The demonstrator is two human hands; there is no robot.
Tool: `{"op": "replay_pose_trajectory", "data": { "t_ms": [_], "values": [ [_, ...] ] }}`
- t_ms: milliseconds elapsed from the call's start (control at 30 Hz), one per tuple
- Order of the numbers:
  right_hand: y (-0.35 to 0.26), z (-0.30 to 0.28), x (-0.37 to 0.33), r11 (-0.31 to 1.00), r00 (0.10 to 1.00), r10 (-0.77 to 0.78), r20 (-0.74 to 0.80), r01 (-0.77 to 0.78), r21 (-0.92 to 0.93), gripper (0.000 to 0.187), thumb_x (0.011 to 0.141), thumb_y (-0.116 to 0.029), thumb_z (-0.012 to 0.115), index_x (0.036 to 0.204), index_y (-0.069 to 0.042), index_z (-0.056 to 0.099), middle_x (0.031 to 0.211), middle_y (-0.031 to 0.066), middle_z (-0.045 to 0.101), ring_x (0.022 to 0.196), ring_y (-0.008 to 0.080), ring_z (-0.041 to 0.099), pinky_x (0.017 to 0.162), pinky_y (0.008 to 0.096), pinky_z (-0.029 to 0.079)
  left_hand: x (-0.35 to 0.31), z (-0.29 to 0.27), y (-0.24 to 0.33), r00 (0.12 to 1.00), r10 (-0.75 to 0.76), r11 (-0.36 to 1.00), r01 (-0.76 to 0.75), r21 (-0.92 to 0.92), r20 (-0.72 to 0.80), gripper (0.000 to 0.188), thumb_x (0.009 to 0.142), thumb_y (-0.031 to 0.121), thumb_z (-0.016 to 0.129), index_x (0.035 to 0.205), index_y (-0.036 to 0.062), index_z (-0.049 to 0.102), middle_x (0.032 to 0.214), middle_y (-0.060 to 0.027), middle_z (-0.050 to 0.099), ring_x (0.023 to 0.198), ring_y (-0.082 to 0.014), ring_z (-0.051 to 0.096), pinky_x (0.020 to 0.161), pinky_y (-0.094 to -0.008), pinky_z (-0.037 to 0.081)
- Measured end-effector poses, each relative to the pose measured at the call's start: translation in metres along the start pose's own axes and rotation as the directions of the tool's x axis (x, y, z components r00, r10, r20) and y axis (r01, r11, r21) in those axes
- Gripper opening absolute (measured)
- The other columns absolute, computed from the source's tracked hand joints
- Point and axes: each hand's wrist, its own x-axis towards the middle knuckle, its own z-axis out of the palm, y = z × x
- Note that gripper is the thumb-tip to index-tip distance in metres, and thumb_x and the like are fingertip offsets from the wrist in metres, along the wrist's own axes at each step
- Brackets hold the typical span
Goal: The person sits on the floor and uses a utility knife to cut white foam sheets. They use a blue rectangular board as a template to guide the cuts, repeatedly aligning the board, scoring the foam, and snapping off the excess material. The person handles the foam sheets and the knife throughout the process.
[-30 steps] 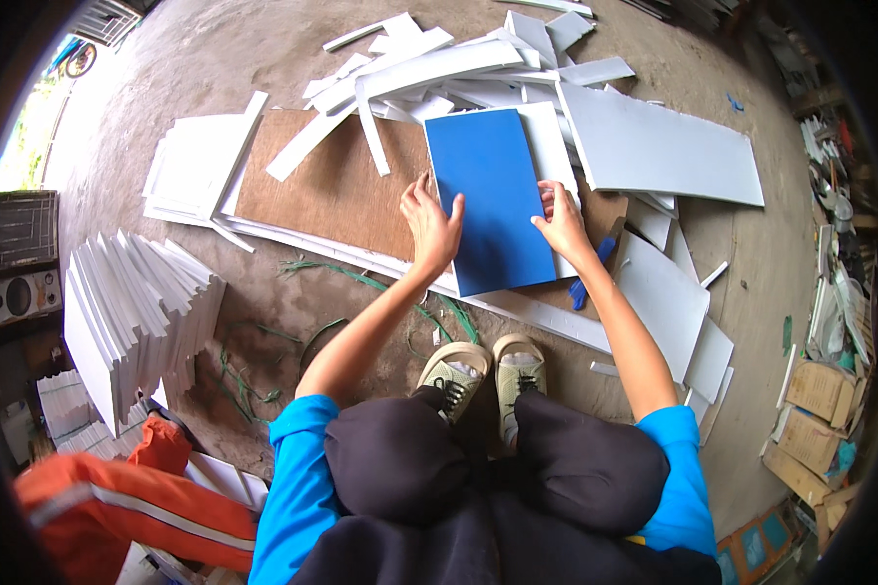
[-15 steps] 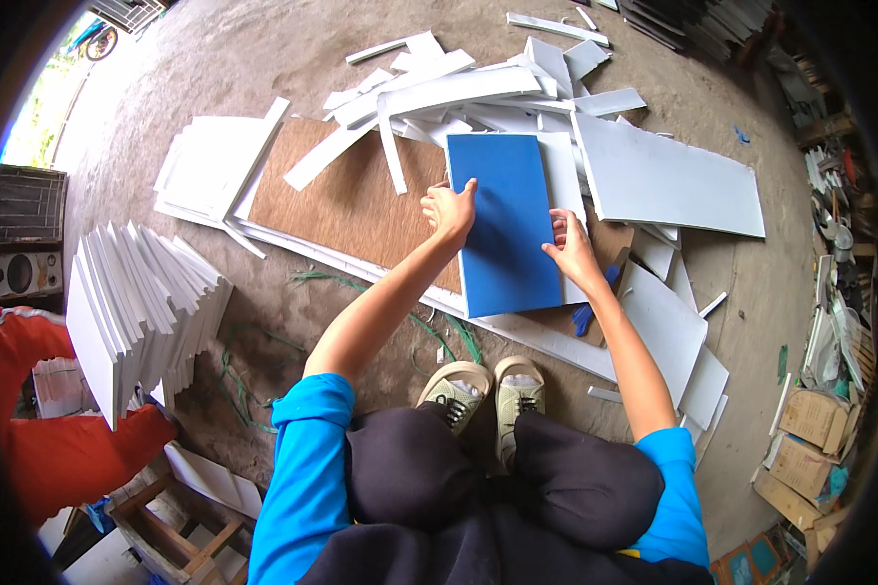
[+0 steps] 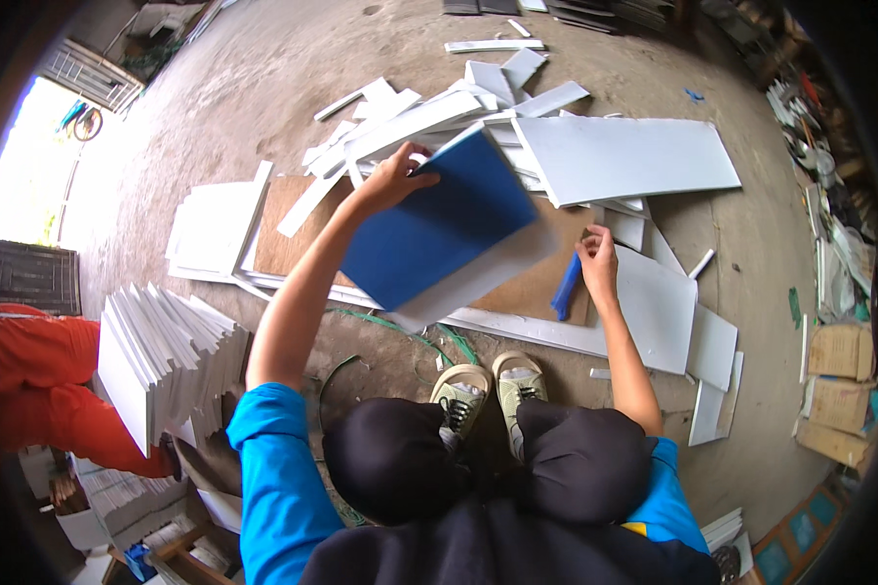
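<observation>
My left hand [image 3: 392, 181] is closed on the upper left edge of a flat blue-faced board [image 3: 444, 219], which is tilted and raised over the brown wooden board [image 3: 527, 283]. A white sheet or board [image 3: 488, 278] shows under its lower edge, slightly blurred; whether it is joined to the blue one I cannot tell. With fingers pinched together, my right hand [image 3: 598, 261] grips the upper end of a slim blue-handled tool [image 3: 567, 288]. The handle points down toward the near edge of the brown board. Its working end is hidden by my fingers.
Cut white strips [image 3: 400, 127] lie heaped beyond the brown board. A large white panel [image 3: 634, 156] rests at the right of the heap. Upright white panels [image 3: 171, 356] stand at the left, beside a person in red clothing [image 3: 39, 380]. Green string [image 3: 454, 341] lies near my shoes.
The blue board has gone from lying flat to being tilted and lifted leftward in my left hand. My right hand has let go of its edge and taken hold of the blue-handled tool.
</observation>
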Motion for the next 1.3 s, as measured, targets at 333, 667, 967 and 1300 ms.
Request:
{"op": "replay_pose_trajectory", "data": {
  "t_ms": [333,667,967,1300],
  "values": [
    [0.011,0.01,-0.045,0.906,0.995,0.067,0.067,-0.033,-0.421,0.067,0.073,-0.011,0.064,0.126,-0.002,0.024,0.112,0.0243,0.042,0.102,0.0389,0.044,0.086,0.0427,0.039,0.045,0.085,-0.035,0.894,-0.111,0.985,0.041,0.167,0.435,0.057,0.076,0.033,0.065,0.117,0.002,0.043,0.111,-0.0221,0.054,0.106,-0.0333,0.052,0.09,-0.0388,0.041],
    [0.031,-0.029,-0.035,0.746,0.879,0.362,0.31,-0.472,0.47,0.029,0.087,-0.008,0.04,0.115,-0.004,0.045,0.079,0.0033,0.051,0.062,0.0071,0.048,0.055,0.0233,0.044,0.04,0.147,-0.026,0.988,-0.119,0.765,0.026,0.643,0.101,0.042,0.076,0.013,0.058,0.116,0.0143,0.046,0.117,-0.0168,0.031,0.115,-0.0346,0.027,0.094,-0.0601,0.019],
    [0.006,-0.018,-0.031,0.712,0.806,0.43,0.407,-0.58,0.396,0.038,0.089,-0.04,0.047,0.072,-0.006,0.048,0.048,-0.0034,0.039,0.039,0.0054,0.039,0.04,0.0236,0.036,0.038,0.212,-0.011,0.884,0.292,0.795,-0.012,0.607,-0.365,0.037,0.085,0.027,0.051,0.111,0.0006,0.047,0.103,-0.0162,0.047,0.101,-0.0314,0.043,0.092,-0.0428,0.029],
    [0.022,0.028,-0.017,0.972,0.952,0.222,0.209,-0.232,0.024,0.036,0.088,-0.03,0.047,0.072,0.002,0.052,0.061,0.0214,0.055,0.056,0.0376,0.055,0.053,0.0426,0.042,0.039,0.219,-0.006,0.886,0.208,0.804,0.087,0.589,-0.415,0.033,0.085,0.028,0.049,0.111,0.007,0.048,0.099,-0.014,0.047,0.097,-0.0299,0.043,0.088,-0.0417,0.031]
  ]
}}
